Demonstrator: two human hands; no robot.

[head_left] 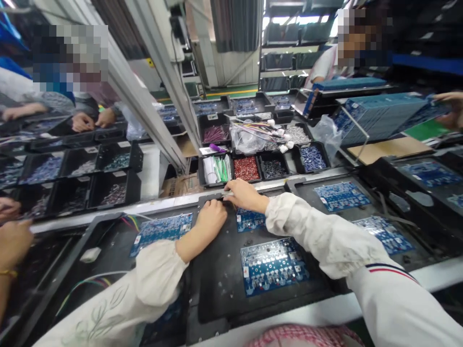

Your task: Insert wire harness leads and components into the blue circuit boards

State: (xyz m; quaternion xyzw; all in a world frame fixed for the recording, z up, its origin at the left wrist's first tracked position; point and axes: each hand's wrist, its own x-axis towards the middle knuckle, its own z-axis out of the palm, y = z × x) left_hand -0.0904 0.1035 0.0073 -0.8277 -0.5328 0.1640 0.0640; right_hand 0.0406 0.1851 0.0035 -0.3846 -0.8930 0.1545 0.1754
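Observation:
My left hand (210,220) is closed, its fingers curled down at the far left corner of a black tray (217,294). Just right of it, my right hand (245,195) has thumb and fingers pinched together above the tray's far edge. Whatever lies between the fingers of either hand is too small or hidden to name. A blue circuit board (249,222) lies under my right wrist, partly covered by the hand and sleeve. Nearer to me in the same tray rests another blue circuit board (275,265), fitted with many small parts.
Behind the tray stand black bins of red components (246,168), dark components (274,168) and blue components (313,159). A bundle of wires (258,129) lies over them. More trays with blue boards (342,196) flank mine. Co-workers' hands (93,120) show at left and right.

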